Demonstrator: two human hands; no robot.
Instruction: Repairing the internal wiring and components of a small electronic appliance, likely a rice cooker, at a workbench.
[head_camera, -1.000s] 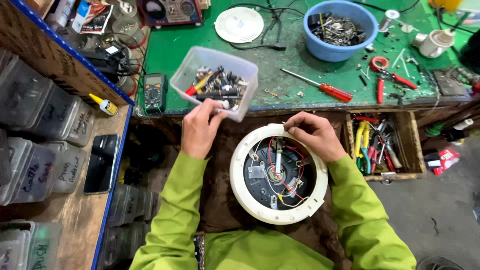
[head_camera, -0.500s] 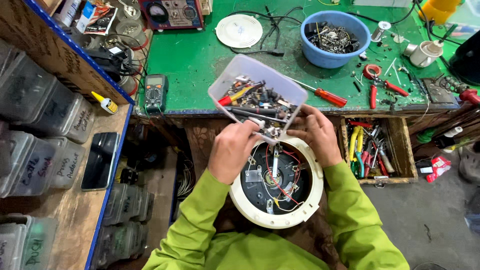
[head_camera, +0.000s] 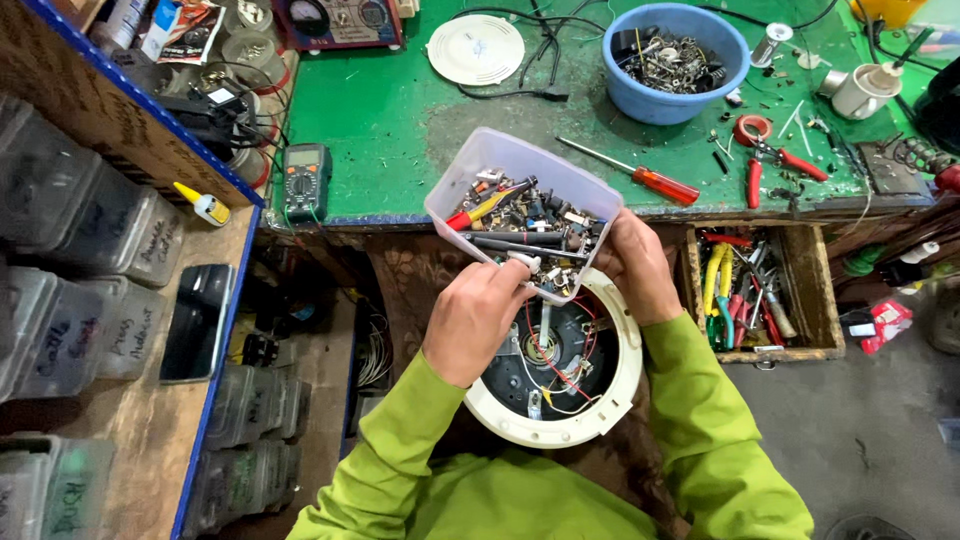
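A clear plastic box (head_camera: 500, 165) full of small electronic parts and a red-tipped tool is held tilted above my lap, in front of the green workbench (head_camera: 400, 120). My right hand (head_camera: 640, 270) grips the box's near right corner. My left hand (head_camera: 480, 315) is curled at the box's near rim, fingertips among the parts. Under both hands a round white device (head_camera: 560, 425) lies open on my lap, showing a dark inside with red and yellow wires.
On the bench are a blue bowl (head_camera: 675, 95) of metal bits, a red-handled screwdriver (head_camera: 640, 180), red pliers (head_camera: 780, 155), a white round cover (head_camera: 475, 48) and a multimeter (head_camera: 305, 180). A wooden drawer (head_camera: 755, 295) of tools is open at right. Shelves with plastic bins (head_camera: 60, 240) stand left.
The plastic box has left the bench edge and come toward me, tilted over the round device. My right hand moved from the device to the box.
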